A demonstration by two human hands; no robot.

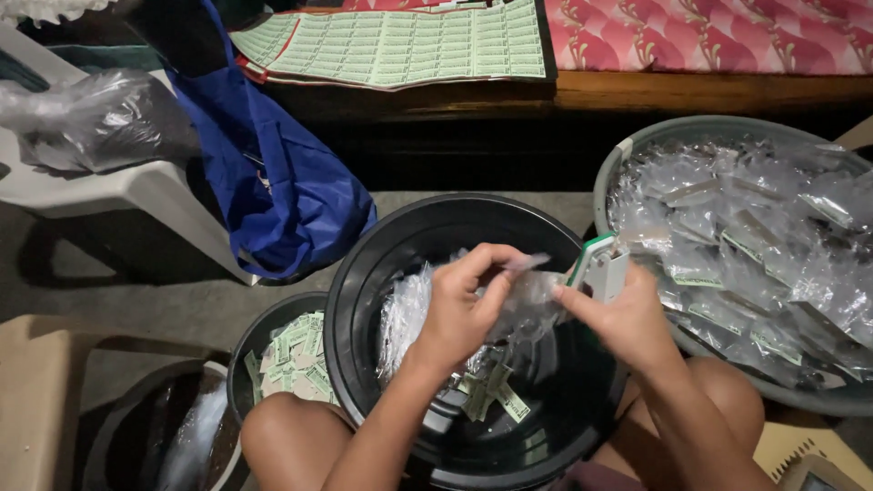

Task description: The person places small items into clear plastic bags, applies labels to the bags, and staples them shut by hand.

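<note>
A grey basin (627, 155) is sitting on the floor (136, 300) at the right, heaped with filled clear packets (755, 245), and its far right side is running out of view. Beside it, a black bucket (364, 264) is standing between the person's knees, holding loose clear plastic bags (405, 314) and a few green paper slips (496, 395) at its bottom. A blue bag (291, 191) is hanging against a white plastic chair (136, 195) at the upper left, and a crumpled clear bag (91, 114) is lying on the chair's seat. Sheets of green printed labels (409, 45) are resting on a wooden ledge (709, 91) along the top, next to a pink patterned cloth (727, 32). A smaller dark bucket (250, 341) of cut green slips (296, 355) is sitting at the black bucket's left edge, partly hidden by the left knee.

Over the black bucket, the left hand (464, 305) is pinching the top of a small clear plastic packet (532, 295), its fingers closed on it. The right hand (623, 323) is gripping a white and green stapler (600, 268), fingers wrapped around it, its nose meeting the packet's right end. What the packet is holding is hard to make out, since the plastic is blurred and glaring.
</note>
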